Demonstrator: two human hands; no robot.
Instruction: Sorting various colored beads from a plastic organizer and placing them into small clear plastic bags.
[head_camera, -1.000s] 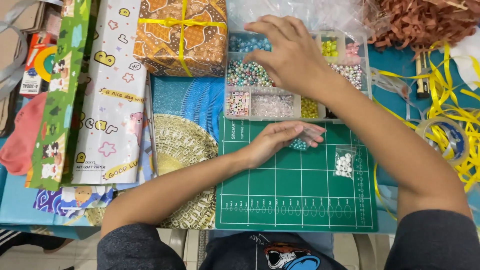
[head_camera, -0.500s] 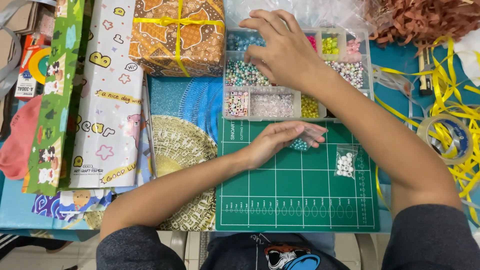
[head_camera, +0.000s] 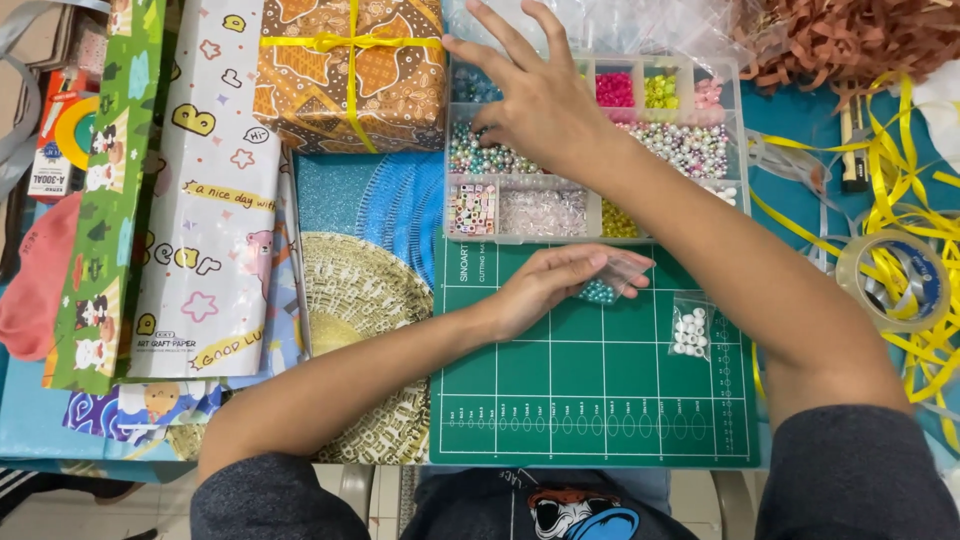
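At nine o'clock lie patterned paper sheets (head_camera: 215, 190), edges cut off. Centre: left hand (head_camera: 545, 285), fingers loosely curled, pinches a small clear bag (head_camera: 608, 282) of teal beads on the green cutting mat (head_camera: 590, 390). At twelve o'clock, right hand (head_camera: 535, 95), fingers spread, covers the bead organiser (head_camera: 690, 140); any grasp is hidden.

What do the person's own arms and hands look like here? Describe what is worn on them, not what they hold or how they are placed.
Both arms are bare from the hand to above the elbow. The left hand and right hand carry no gloves, and no rings, watch or bracelets show. Short dark grey sleeves cover the upper arms at the bottom edge of the head view.
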